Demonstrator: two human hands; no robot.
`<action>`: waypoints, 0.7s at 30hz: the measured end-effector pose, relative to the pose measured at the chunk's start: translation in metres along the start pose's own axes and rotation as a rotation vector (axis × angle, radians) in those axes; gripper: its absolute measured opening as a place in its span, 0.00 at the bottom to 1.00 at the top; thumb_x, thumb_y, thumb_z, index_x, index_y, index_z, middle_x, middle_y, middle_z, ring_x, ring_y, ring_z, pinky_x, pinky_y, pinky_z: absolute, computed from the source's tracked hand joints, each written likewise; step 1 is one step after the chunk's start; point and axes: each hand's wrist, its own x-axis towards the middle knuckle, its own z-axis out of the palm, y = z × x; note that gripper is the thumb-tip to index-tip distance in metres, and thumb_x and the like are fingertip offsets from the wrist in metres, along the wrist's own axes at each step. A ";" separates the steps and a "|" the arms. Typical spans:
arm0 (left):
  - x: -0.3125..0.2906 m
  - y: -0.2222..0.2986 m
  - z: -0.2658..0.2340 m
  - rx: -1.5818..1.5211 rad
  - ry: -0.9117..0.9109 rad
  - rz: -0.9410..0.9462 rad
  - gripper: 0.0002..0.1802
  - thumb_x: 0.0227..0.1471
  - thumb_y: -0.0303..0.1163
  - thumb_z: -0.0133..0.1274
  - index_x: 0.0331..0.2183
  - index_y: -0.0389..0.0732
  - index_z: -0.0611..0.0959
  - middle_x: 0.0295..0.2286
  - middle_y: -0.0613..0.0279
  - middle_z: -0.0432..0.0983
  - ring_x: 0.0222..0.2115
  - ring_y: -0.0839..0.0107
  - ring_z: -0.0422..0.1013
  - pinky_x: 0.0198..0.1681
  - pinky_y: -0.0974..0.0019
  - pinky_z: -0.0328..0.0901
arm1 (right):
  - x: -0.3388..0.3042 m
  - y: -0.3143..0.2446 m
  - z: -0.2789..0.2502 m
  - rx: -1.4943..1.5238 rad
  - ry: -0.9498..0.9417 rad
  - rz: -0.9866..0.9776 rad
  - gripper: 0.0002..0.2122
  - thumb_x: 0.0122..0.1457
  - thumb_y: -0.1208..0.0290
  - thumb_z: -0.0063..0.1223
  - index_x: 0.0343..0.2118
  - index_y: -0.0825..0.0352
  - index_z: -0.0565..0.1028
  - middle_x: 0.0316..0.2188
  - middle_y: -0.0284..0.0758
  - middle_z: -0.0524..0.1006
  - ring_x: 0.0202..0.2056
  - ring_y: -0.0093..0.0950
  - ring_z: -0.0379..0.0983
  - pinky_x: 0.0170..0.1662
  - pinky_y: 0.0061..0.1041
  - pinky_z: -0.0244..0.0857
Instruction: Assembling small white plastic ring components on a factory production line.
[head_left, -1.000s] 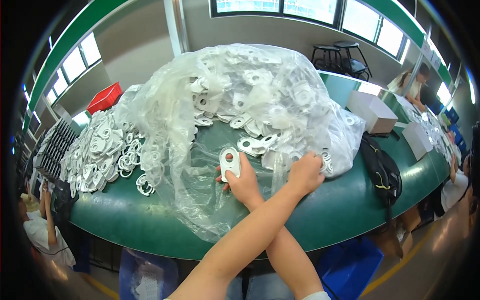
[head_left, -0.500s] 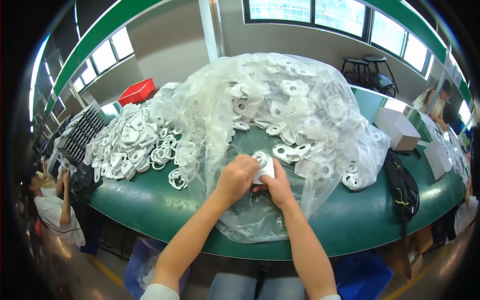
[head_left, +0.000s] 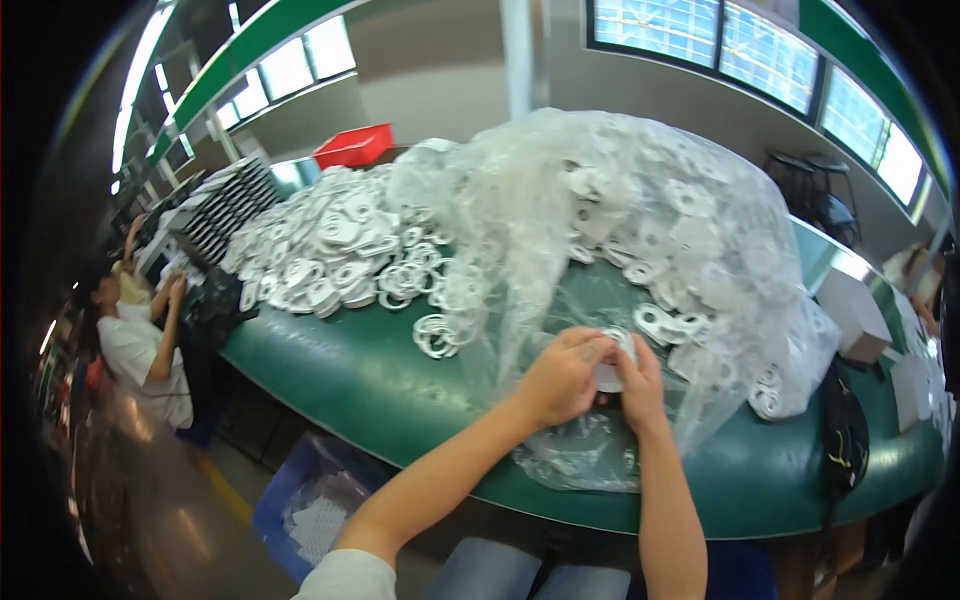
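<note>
Gripping one white plastic piece [head_left: 608,372] between them, the left hand [head_left: 560,380] and right hand [head_left: 640,385] have closed together above the clear bag [head_left: 640,230]; a second ago they were crossed and apart.

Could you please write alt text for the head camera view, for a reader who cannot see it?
Two bare hands, left hand and right hand, meet on a small white plastic part over a green table, in front of a big clear plastic bag of similar parts. A loose pile of white parts lies to the left, with a red bin behind.
</note>
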 end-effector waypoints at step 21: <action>-0.042 -0.108 -0.174 0.477 -0.196 -0.790 0.06 0.40 0.27 0.58 0.26 0.40 0.81 0.23 0.59 0.77 0.26 0.64 0.74 0.30 0.62 0.67 | 0.002 -0.005 0.003 0.189 -0.027 0.176 0.11 0.63 0.69 0.35 0.45 0.69 0.63 0.31 0.46 0.76 0.25 0.30 0.76 0.18 0.20 0.64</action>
